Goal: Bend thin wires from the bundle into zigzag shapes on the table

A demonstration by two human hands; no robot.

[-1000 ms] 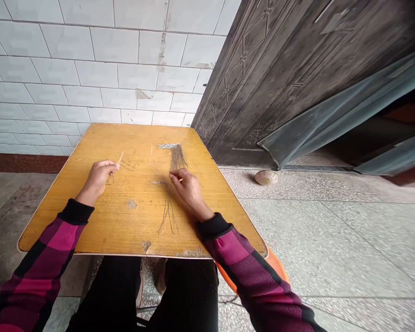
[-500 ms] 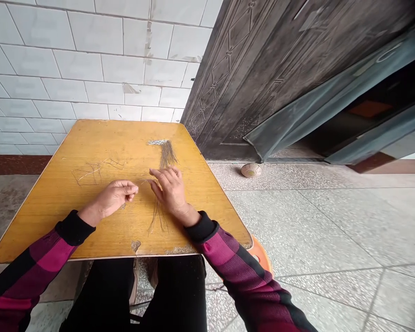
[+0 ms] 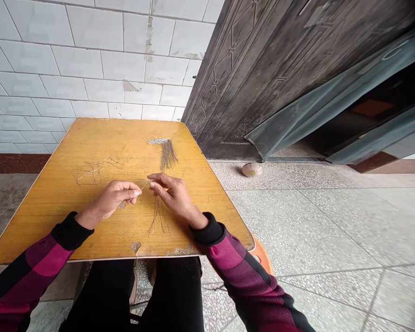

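Observation:
Over the middle of the yellow wooden table (image 3: 90, 240), my left hand (image 3: 115, 198) is closed in a pinch on a thin wire (image 3: 144, 186). Its other end runs to my right hand (image 3: 173, 192), whose thumb and index finger close on it. Below my right hand lie a few loose thin wires (image 3: 155, 221), fanned toward the front edge. Beyond it rests a bundle of dark fine wires (image 3: 168, 157), its top beside a black-and-white patterned strip (image 3: 158, 141). More thin bent wires (image 3: 93, 171) lie tangled at the left.
White wall tiles (image 3: 97, 69) stand behind the table, and a dark carved door (image 3: 228, 92) is at the right. A ball (image 3: 252, 169) lies on the floor near the doorway. Part of an orange stool (image 3: 262, 253) shows by the table's right front corner.
My right hand's raised fingers have come down and closed toward the thumb on the wire. My left hand has shifted slightly right, bringing the fingertips of both hands closer.

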